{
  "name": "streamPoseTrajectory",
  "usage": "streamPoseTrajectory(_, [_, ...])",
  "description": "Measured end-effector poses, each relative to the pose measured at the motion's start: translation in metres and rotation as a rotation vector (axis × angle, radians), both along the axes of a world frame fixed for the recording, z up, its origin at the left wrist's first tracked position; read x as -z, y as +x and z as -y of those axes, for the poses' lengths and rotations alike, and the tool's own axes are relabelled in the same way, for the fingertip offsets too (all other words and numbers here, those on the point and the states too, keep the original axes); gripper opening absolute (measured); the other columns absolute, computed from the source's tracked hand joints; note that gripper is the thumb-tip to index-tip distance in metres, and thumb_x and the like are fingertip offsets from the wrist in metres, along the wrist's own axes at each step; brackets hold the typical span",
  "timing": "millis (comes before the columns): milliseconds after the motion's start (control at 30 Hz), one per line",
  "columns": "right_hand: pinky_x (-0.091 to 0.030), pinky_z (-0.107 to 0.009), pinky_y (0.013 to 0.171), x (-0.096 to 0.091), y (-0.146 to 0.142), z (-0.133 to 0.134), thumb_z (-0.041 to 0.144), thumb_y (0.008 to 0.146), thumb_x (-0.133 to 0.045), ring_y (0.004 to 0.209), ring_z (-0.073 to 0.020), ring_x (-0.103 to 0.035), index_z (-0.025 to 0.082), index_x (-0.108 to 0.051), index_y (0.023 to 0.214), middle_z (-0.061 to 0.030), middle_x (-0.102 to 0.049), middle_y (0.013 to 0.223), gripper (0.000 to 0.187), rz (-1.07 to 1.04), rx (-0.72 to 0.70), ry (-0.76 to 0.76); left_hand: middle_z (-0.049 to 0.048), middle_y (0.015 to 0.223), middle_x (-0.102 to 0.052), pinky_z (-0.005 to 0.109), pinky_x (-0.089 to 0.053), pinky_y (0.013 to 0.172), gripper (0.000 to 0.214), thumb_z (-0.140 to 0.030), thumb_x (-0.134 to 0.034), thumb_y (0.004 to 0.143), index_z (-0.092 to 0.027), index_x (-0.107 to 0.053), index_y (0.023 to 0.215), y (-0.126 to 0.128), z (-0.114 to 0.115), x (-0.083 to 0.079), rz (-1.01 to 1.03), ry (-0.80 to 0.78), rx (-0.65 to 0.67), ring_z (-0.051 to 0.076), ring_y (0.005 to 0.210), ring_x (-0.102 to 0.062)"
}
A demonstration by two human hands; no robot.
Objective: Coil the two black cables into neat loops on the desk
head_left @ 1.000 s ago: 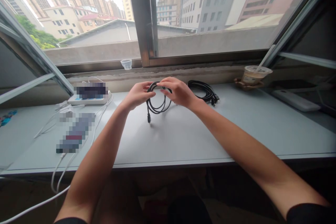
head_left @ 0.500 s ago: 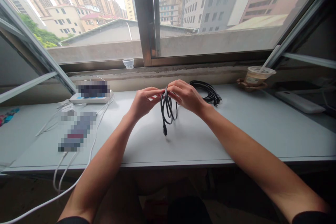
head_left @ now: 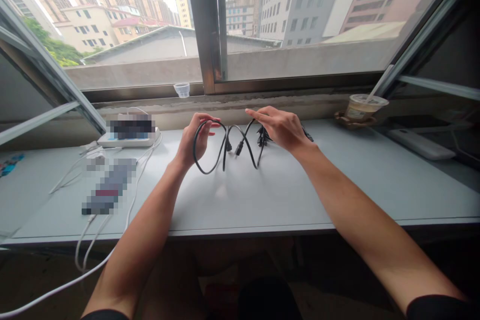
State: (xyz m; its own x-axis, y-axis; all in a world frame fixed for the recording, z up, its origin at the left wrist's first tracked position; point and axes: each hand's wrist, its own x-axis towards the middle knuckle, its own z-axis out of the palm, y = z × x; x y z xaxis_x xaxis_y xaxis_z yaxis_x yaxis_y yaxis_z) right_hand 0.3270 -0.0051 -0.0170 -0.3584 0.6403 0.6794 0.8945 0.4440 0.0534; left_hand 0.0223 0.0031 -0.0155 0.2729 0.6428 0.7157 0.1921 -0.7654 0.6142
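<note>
Bare left hand (head_left: 187, 145) and bare right hand (head_left: 284, 128) hold a thin, looped black cable (head_left: 239, 148) between them, above a pale grey table (head_left: 255, 200).

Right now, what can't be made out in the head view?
All in the head view:
Right hand: its grip on the held black cable, hidden by the back of the hand.
Black cable bundle: mostly hidden behind the right hand and wrist.
Plug: too small to tell its type.
Dark thing on the white block: pixelated.
Flat grey thing: pixelated.
White cord: cut off by the left edge.
</note>
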Motion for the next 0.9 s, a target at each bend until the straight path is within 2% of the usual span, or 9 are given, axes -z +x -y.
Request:
streamPoseTrajectory(100, [-0.048, -0.032, 0.07, 0.0, 0.002, 0.0, 0.03, 0.109, -0.048, 0.088, -0.0212, -0.07, 0.039, -0.07, 0.143, -0.0027, -0.078, 0.123, 0.042, -0.048, 0.085, -0.066, 0.0076, 0.115, -0.077, 0.032, -0.067, 0.077, 0.031, -0.052, -0.053, 0.107, -0.023, -0.054, 0.117, -0.003, -0.005, 0.0, 0.031, -0.012, -0.028, 0.019, 0.099, -0.08])
streamPoseTrajectory(167, [-0.049, -0.035, 0.072, 0.001, 0.003, -0.001, 0.038, 0.108, -0.052, 0.099, -0.0259, -0.069, 0.035, -0.076, 0.134, -0.0052, -0.078, 0.121, 0.036, -0.083, 0.077, -0.071, 0.0066, 0.112, -0.075, 0.031, -0.067, 0.076, 0.035, -0.056, -0.052, 0.107, -0.023, -0.056, 0.118, -0.003, -0.007, 0.001, 0.053, -0.02, -0.052, 0.018, 0.097, -0.079])
streamPoseTrajectory(267, [-0.053, -0.037, 0.08, 0.004, 0.006, -0.008, 0.035, 0.107, -0.054, 0.113, -0.0297, -0.066, 0.026, -0.078, 0.126, -0.0113, -0.076, 0.121, 0.033, -0.12, 0.0, -0.051, 0.0064, 0.108, -0.072, 0.029, -0.067, 0.073, 0.041, -0.061, -0.05, 0.106, -0.023, -0.058, 0.115, -0.002, -0.009, 0.0, 0.131, -0.05, -0.076, 0.017, 0.093, -0.078])
streamPoseTrajectory(333, [-0.053, -0.037, 0.081, 0.007, 0.009, -0.013, 0.028, 0.106, -0.051, 0.107, -0.029, -0.069, 0.022, -0.077, 0.13, -0.0132, -0.075, 0.119, 0.036, -0.134, -0.011, -0.051, 0.0064, 0.106, -0.071, 0.028, -0.067, 0.072, 0.044, -0.065, -0.05, 0.104, -0.023, -0.058, 0.11, 0.0, -0.008, -0.002, 0.204, -0.084, -0.088, 0.017, 0.09, -0.077])
streamPoseTrajectory(500, [-0.051, -0.036, 0.075, 0.014, 0.02, -0.019, 0.019, 0.103, -0.049, 0.083, -0.0242, -0.071, 0.035, -0.063, 0.152, -0.0073, -0.077, 0.119, 0.053, -0.134, 0.083, -0.092, 0.0044, 0.101, -0.068, 0.025, -0.064, 0.066, 0.049, -0.073, -0.053, 0.099, -0.024, -0.053, 0.104, -0.001, -0.006, -0.012, 0.435, -0.133, -0.107, 0.017, 0.087, -0.076])
streamPoseTrajectory(567, [-0.05, -0.036, 0.075, 0.016, 0.021, -0.019, 0.018, 0.102, -0.05, 0.082, -0.0238, -0.071, 0.037, -0.067, 0.147, -0.0061, -0.077, 0.123, 0.052, -0.133, 0.105, -0.114, 0.0034, 0.101, -0.067, 0.025, -0.063, 0.064, 0.049, -0.074, -0.053, 0.098, -0.026, -0.051, 0.104, -0.006, -0.008, -0.016, 0.536, -0.156, -0.099, 0.017, 0.086, -0.076])
streamPoseTrajectory(667, [-0.051, -0.037, 0.077, 0.016, 0.02, -0.019, 0.016, 0.101, -0.049, 0.088, -0.0263, -0.072, 0.036, -0.073, 0.138, -0.0061, -0.078, 0.123, 0.049, -0.161, 0.127, -0.148, 0.0021, 0.098, -0.067, 0.03, -0.065, 0.071, 0.047, -0.075, -0.051, 0.099, -0.029, -0.05, 0.107, -0.017, -0.016, -0.017, 0.63, -0.176, -0.1, 0.017, 0.087, -0.075])
streamPoseTrajectory(800, [-0.05, -0.037, 0.079, 0.017, 0.018, -0.018, 0.019, 0.102, -0.048, 0.096, -0.0284, -0.074, 0.034, -0.075, 0.132, -0.005, -0.08, 0.12, 0.043, -0.263, 0.166, -0.195, 0.0032, 0.105, -0.066, 0.034, -0.065, 0.082, 0.047, -0.076, -0.05, 0.099, -0.031, -0.05, 0.113, -0.037, -0.036, -0.013, 0.685, -0.111, -0.207, 0.017, 0.093, -0.074])
streamPoseTrajectory(900, [-0.048, -0.036, 0.077, 0.018, 0.021, -0.019, 0.022, 0.102, -0.048, 0.093, -0.0299, -0.074, 0.03, -0.078, 0.117, -0.0064, -0.082, 0.108, 0.034, -0.321, 0.223, -0.234, 0.0042, 0.109, -0.064, 0.034, -0.064, 0.087, 0.046, -0.072, -0.057, 0.098, -0.03, -0.05, 0.118, -0.052, -0.052, -0.006, 0.745, -0.061, -0.279, 0.015, 0.096, -0.071])
